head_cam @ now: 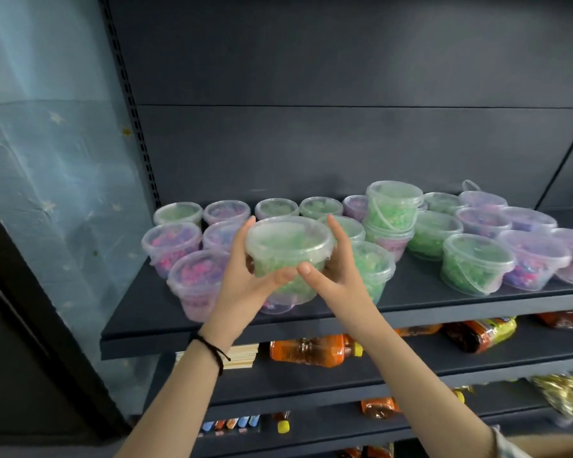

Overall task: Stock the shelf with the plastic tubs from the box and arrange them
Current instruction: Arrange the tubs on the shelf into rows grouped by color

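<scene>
We hold the green-filled tub (pixel 290 251) between both hands: left hand (pixel 245 276) curled round its left wall, right hand (pixel 333 271) round its right. It is directly above a pink-filled tub (pixel 278 304) at the front of the shelf (pixel 427 294); we cannot tell whether they touch. Other lidded tubs (pixel 477 262) stand in rows around.
</scene>
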Tool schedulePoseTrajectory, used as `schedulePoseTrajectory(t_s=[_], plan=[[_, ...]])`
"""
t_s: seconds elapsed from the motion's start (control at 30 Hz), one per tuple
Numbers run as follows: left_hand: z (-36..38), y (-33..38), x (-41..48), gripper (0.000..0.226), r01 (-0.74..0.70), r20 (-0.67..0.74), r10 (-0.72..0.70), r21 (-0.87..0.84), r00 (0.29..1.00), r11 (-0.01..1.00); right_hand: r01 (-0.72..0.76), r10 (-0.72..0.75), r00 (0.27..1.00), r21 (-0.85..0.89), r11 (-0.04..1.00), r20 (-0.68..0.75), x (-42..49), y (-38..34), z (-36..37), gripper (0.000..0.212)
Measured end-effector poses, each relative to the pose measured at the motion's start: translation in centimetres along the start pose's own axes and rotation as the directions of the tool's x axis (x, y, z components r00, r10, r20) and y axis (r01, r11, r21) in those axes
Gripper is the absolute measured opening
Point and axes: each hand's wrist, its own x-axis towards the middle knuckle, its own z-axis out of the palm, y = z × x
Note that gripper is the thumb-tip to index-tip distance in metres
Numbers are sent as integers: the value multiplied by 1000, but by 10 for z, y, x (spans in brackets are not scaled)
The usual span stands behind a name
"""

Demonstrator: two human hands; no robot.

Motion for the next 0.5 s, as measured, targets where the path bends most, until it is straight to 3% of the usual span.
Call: schedulePoseTrajectory(t_s=[0.07,0.2,0.27,0.3,0.37,0.43,0.5], plan=[[19,-7,3,110,24,78,-23,-1,997,1000,1,-1,1000,-36,999,-20,-3,-1,-22,93],[49,-17,15,122,84,260,-99,69,960,994,43,-45,995,-24,999,-90,-10,-6,-72,75],[61,-17,20,102,45,254,-98,209,962,977,43,-44,988,-10,999,-149,-15,-4,-97,79],[66,-19,21,90,3,178,-63,316,982,949,34,-35,983,-10,999,-181,-18,-2,-109,84],[64,-28,24,66,-101,-40,164,639,986,762,12,-15,968,-14,1000,-251,-22,2,-135,87],[55,-45,21,53,-69,-158,372,846,915,529,1,2,948,8,1000,-320,-28,5,-161,84],[47,-60,17,54,81,-255,359,897,898,435,-11,10,930,-1,1000,-369,-32,10,-185,87]])
